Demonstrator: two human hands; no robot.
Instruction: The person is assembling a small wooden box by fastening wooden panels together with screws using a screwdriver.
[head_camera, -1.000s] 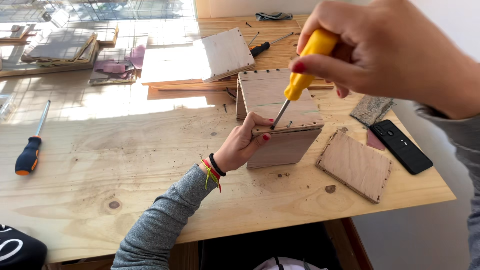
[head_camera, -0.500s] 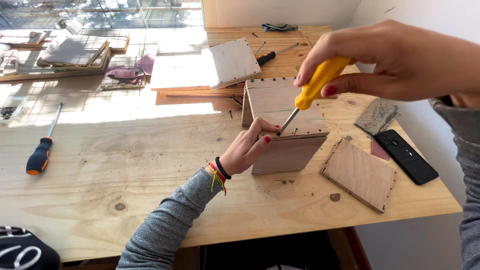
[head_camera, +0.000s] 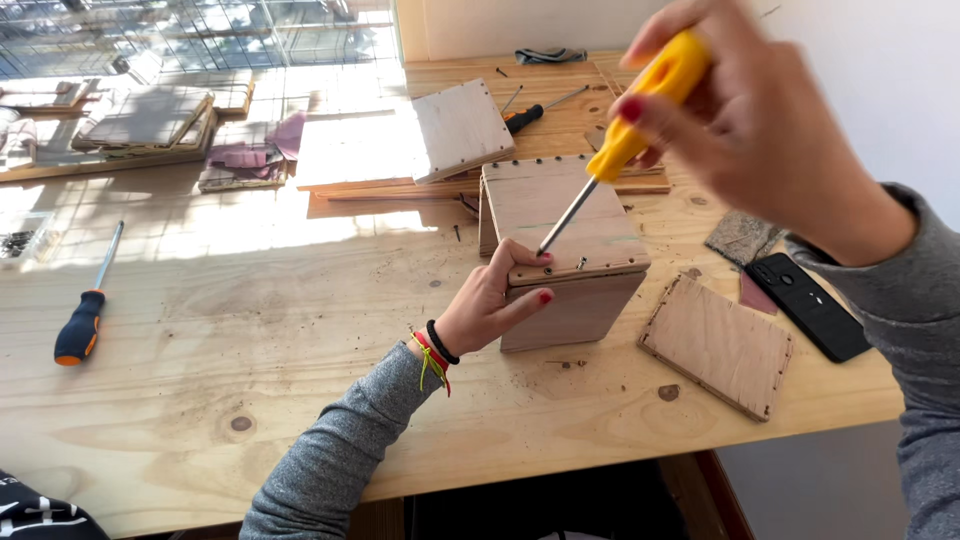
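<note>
Surface: pale wooden surface (head_camera: 250, 330), sunlit far left.
Left hand (head_camera: 490, 305): fingers pinching wooden box (head_camera: 570, 250) corner.
Right hand (head_camera: 740, 130): fingers wrapped round yellow screwdriver (head_camera: 625, 135), tip on box top.

A blue-handled screwdriver (head_camera: 82, 322) lies at the near left of the wooden counter (head_camera: 250, 330). To the right, a loose plywood panel (head_camera: 717, 345) rests flat, with a black phone (head_camera: 810, 305) just beyond it by the edge. Farther back, another square panel (head_camera: 461, 130) leans on wood strips, a black-handled screwdriver (head_camera: 530, 113) beside it. Stacked boards (head_camera: 145, 120) sit far left.
</note>
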